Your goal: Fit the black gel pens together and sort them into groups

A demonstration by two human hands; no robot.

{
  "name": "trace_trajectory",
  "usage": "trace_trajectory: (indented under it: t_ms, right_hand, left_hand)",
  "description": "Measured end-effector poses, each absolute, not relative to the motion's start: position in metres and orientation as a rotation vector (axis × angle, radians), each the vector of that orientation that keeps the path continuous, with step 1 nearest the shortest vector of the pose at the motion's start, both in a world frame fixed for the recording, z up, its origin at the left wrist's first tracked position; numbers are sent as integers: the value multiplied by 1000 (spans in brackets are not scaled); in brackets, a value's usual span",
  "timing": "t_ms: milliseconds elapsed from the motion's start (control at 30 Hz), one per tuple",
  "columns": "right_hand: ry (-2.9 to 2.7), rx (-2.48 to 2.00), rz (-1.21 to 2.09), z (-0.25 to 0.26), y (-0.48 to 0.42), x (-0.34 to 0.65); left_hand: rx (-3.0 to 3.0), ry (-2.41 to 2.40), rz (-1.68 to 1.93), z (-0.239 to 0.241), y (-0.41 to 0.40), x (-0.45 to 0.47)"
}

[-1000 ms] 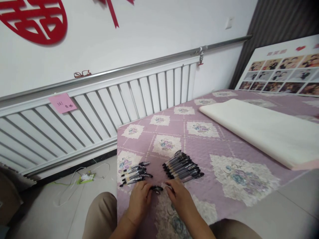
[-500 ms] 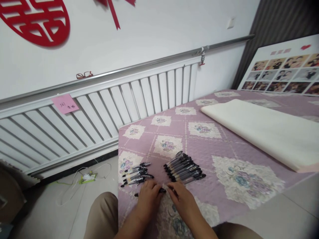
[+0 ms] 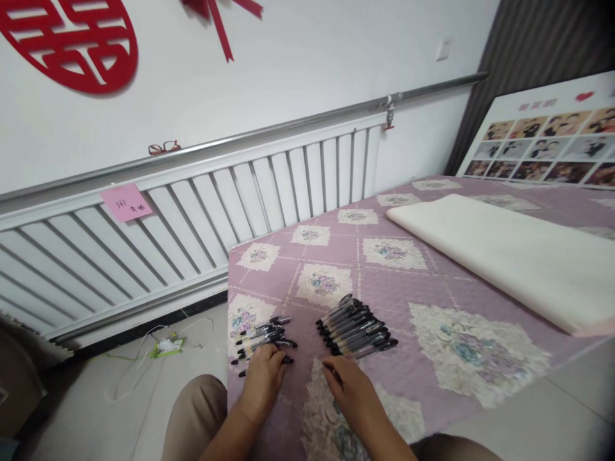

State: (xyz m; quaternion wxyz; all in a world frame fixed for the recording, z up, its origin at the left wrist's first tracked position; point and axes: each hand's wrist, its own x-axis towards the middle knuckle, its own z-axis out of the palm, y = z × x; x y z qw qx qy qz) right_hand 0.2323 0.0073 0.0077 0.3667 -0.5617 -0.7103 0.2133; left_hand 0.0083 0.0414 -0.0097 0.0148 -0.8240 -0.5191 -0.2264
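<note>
My left hand point(image 3: 263, 379) is closed over a pen at the near side of the left group; the pen's black cap end point(image 3: 287, 360) sticks out to the right of the fingers. Beyond that hand lie several clear pens with black ends point(image 3: 262, 335), side by side. My right hand point(image 3: 353, 389) rests low over the cloth with its fingers curled together. Whether anything small is in its fingertips is hidden. Just past it lies a larger row of black-capped gel pens point(image 3: 355, 323), laid slanting and close together.
A purple floral tablecloth point(image 3: 331, 243) covers the table. A folded cream sheet point(image 3: 509, 250) lies to the right, with a photo board point(image 3: 542, 137) behind. Beyond the table's far edge runs a white radiator point(image 3: 245, 186). A power strip point(image 3: 168, 347) with cords lies on the floor.
My left hand has moved left with the pen, away from my right hand, to the near side of the left group. My right hand has shifted slightly, its fingers more curled.
</note>
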Motion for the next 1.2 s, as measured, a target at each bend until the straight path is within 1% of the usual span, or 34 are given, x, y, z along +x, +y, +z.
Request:
trace_trajectory:
  t_ms: [300, 400, 567, 700, 867, 1033, 1200]
  right_hand:
    - [-1757, -1452, 501, 14, 7, 240]
    - [-1686, -1490, 385, 14, 11, 260]
    - [-1568, -1693, 93, 9, 18, 310]
    - [-1598, -1791, -68, 0, 17, 328]
    - [-1644, -1908, -34, -2, 12, 323]
    - [-1730, -1947, 48, 3, 4, 321]
    - [-1860, -1943, 151, 9, 0, 313]
  left_hand:
    - [-2543, -1499, -810, -10, 56, 1]
    - [-2536, -1448, -853, -11, 55, -1]
    - [-2549, -1445, -797, -12, 51, -4]
    - [-2543, -1460, -784, -9, 45, -3]
    - [-2567, -1424, -814, -6, 24, 6]
    - [-2669, -1355, -822, -3, -1, 18]
    - [-2670, -1381, -826, 4, -7, 24]
